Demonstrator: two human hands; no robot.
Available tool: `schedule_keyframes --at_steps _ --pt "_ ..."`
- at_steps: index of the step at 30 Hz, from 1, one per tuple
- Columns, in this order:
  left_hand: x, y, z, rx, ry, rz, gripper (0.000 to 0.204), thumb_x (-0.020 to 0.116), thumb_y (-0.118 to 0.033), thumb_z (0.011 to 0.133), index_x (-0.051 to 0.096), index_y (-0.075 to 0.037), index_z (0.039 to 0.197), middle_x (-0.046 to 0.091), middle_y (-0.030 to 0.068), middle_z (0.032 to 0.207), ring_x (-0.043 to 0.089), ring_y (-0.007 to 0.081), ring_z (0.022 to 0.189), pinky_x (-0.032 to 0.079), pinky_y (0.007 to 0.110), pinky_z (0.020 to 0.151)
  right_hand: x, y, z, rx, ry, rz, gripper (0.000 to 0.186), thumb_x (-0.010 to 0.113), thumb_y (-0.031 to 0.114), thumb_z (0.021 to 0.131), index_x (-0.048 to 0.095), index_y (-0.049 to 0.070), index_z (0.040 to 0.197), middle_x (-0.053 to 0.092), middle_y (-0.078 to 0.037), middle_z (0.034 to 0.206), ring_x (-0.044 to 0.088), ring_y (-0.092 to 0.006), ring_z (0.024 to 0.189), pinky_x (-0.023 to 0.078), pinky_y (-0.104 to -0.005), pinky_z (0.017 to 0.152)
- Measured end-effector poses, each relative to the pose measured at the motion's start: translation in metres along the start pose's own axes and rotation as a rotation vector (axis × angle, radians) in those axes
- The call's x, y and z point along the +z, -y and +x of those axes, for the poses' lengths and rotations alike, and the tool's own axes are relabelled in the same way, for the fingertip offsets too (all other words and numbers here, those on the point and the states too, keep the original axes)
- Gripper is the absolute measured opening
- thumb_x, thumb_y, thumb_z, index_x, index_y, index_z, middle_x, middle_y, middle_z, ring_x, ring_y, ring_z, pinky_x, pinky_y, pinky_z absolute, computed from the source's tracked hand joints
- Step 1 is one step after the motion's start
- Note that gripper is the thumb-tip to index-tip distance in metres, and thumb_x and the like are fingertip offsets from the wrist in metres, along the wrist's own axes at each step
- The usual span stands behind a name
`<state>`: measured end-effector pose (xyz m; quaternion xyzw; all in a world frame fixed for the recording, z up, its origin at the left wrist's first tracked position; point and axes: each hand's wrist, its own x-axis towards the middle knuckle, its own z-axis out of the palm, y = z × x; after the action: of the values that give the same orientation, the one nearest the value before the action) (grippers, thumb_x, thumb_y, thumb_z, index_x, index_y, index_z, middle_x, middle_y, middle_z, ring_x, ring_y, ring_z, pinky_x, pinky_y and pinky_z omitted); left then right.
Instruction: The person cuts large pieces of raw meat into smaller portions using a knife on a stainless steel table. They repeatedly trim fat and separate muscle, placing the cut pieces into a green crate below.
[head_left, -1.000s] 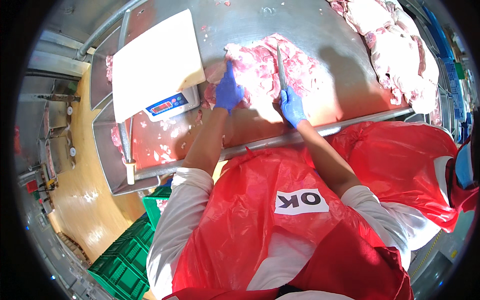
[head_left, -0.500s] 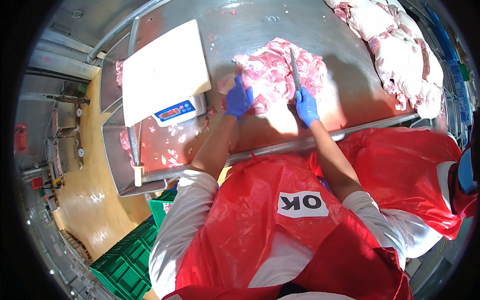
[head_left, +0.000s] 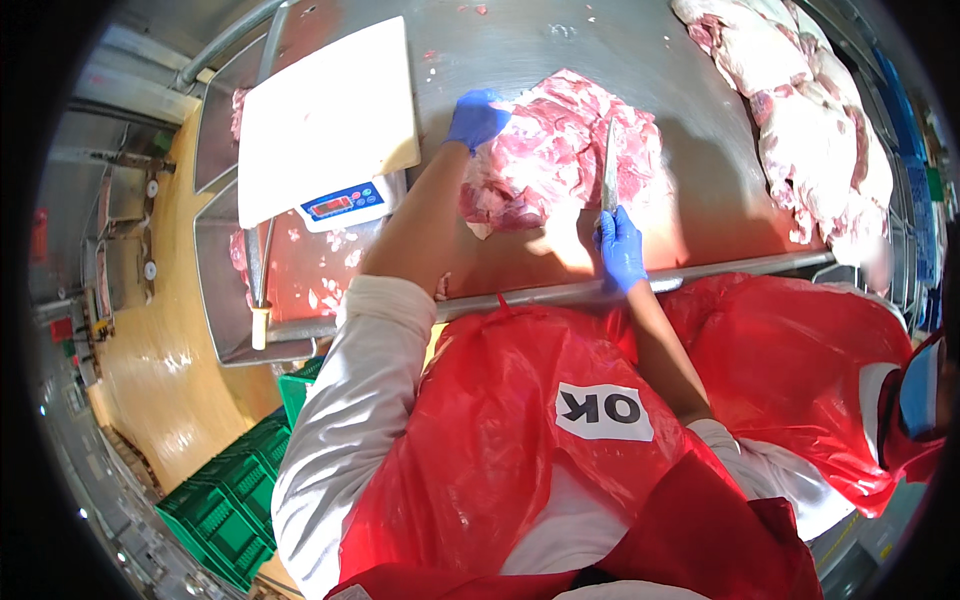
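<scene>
A broad slab of raw pink meat point(head_left: 560, 150) lies spread on the metal table. My left hand point(head_left: 478, 118), in a blue glove, is closed at the slab's far left edge, its fingertips partly hidden against the meat. In my right hand point(head_left: 622, 250), also blue-gloved, is the handle of a knife point(head_left: 610, 165). The blade points away from me and lies over the right part of the slab; whether it touches the meat I cannot tell.
A scale point(head_left: 345, 203) with a white board point(head_left: 325, 125) on top stands to the left. Large meat pieces point(head_left: 815, 130) are heaped at the right. A tool with a pale handle point(head_left: 261, 328) hangs by the metal trays. Green crates point(head_left: 225, 500) sit lower left; a co-worker's red apron point(head_left: 785, 370) is close at right.
My left hand has moved away from me, from the slab's near left side to its far left edge. My right hand has come slightly nearer, and the knife stands straighter.
</scene>
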<state>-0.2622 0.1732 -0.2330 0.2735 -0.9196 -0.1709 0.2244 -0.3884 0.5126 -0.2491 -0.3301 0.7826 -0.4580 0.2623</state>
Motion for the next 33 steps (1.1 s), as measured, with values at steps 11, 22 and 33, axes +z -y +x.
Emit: schedule_keyframes --at_steps 11,22,33 --pt "-0.094 -0.124 -0.028 0.309 -0.03 -0.64 0.007 0.064 -0.004 0.084 0.07 -0.006 0.088 0.071 0.0125 0.099 0.065 0.0257 0.082 0.053 0.038 0.076 0.002 0.005 0.002 0.064 -0.01 0.113 0.025 0.052 0.024 0.104 0.057 0.002 0.094 0.065 -0.009 0.071 0.062 -0.0163 0.059 0.05 -0.0328 0.056" --pt "-0.238 -0.318 -0.102 0.691 0.454 -2.289 0.02 0.08 -0.022 0.084 0.073 -0.006 0.092 0.066 0.0083 0.084 0.063 0.0207 0.076 0.049 0.033 0.066 -0.001 0.005 0.014 0.049 -0.01 0.175 0.022 0.051 0.023 0.105 0.055 0.004 0.094 0.059 -0.004 0.068 0.057 -0.0106 0.059 0.05 -0.0286 0.054" --pt "-0.261 -0.308 -0.096 0.726 0.621 -2.207 0.015 0.076 -0.017 0.084 0.071 -0.005 0.09 0.065 0.0073 0.082 0.063 0.0218 0.075 0.049 0.033 0.065 0.0 0.002 0.005 0.07 -0.003 0.197 0.021 0.05 0.021 0.105 0.057 0.004 0.094 0.06 -0.004 0.072 0.057 -0.0103 0.061 0.05 -0.0278 0.055"
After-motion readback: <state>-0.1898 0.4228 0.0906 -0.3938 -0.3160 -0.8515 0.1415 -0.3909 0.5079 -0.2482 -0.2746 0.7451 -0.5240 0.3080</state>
